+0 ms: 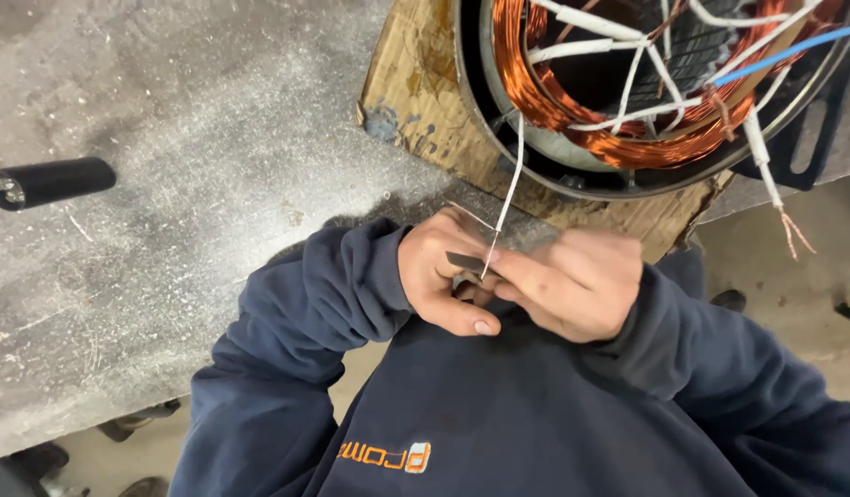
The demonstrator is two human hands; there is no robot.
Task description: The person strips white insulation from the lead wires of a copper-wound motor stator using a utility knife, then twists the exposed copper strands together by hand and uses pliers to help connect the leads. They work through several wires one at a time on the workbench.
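Stator (669, 92) seen at top of view, set on a worn board (416, 101) at the counter (167, 230) edge; copper windings (535, 87) already laid in a ring inside the dark housing; several white-sleeved leads (628, 69) crossed over the bore, one blue lead (793, 46) among them; winding itself judged largely done.

One white lead (510, 184) drawn down from the ring over the board edge to the hands; left hand (443, 271) and right hand (577, 281) brought close together, touching, just below the board; lead end pinched where the fingers meet; a small dark flat blade (464, 262) held in the left hand against the lead, thumb stretched beneath; right hand closed around the lead end from the other side; what exactly is gripped inside the right hand cannot be told.

Another lead (766, 170) hung off the right side, its tip (795, 235) already bared to copper strands; so at least one end judged prepared, the one in hand judged in progress, the rest over the bore seen sleeved, their tips not made out; no joints or ties between leads visible.

Black cylinder (47, 181) with metal terminals lying well apart on the counter, left side, untouched; grey dust spread over the counter; dark blue sleeves (296, 313) filling the lower view.
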